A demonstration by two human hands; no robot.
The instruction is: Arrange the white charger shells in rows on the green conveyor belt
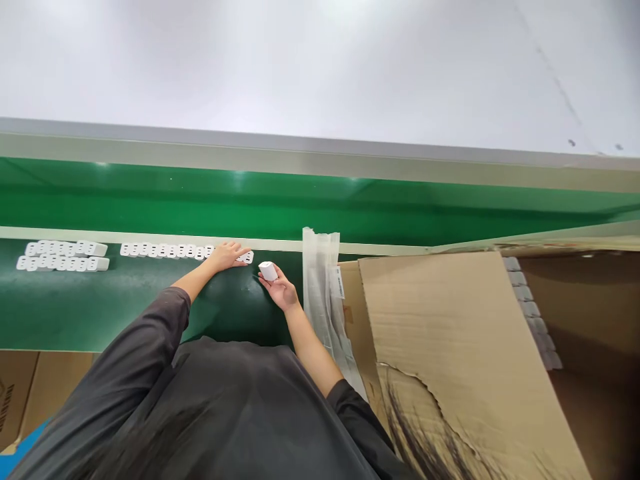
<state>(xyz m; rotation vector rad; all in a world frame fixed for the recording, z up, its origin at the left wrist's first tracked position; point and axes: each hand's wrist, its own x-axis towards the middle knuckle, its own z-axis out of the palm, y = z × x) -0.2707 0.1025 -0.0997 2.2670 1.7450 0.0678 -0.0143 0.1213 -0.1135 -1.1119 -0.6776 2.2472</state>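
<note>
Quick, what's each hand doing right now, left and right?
Left hand: at the right end of the row of white blocks; whether it grips one can't be told.
Right hand: closed, holding one white block.

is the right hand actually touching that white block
Touching: the head view shows the right hand gripping the white block, no gap between them.
</note>
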